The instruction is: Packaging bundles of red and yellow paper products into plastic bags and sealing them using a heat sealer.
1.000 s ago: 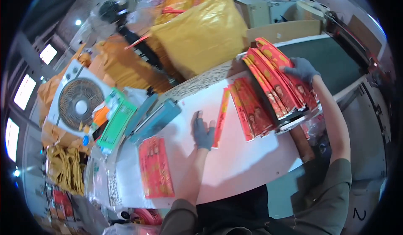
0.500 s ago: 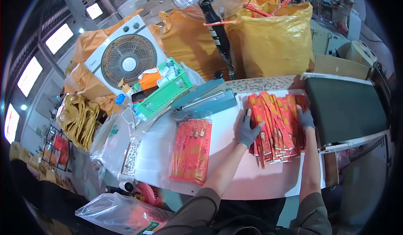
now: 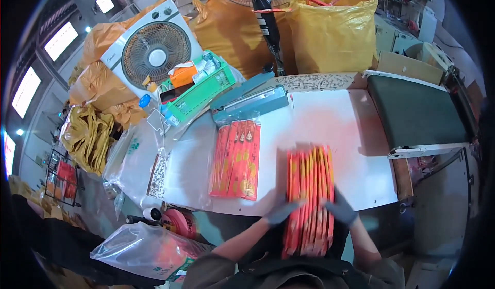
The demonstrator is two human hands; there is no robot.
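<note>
A bundle of long, slim red packets with gold patterns point(image 3: 309, 196) is upright between my two hands, in front of my body at the table's near edge. On its left side my left hand point(image 3: 282, 213), in a grey glove, presses with the thumb over the front. My right hand point(image 3: 341, 206), gloved alike, grips the bundle's right side. The lower end of the bundle is a little blurred. To the left, a flat transparent bag of similar red packets point(image 3: 234, 160) lies on the white table point(image 3: 340, 126).
A blue-grey sealing device point(image 3: 250, 106) and a green basket of small items point(image 3: 203, 95) stand at the table's back left. A dark conveyor belt point(image 3: 417, 111) adjoins on the right. Behind are a box fan point(image 3: 156, 57) and yellow sacks point(image 3: 335, 36). Plastic bags point(image 3: 136, 157) hang at left.
Both hands have gathered the loosely spread red packets into a tighter bundle and brought it toward my body, off the right part of the table. The view has shifted slightly.
</note>
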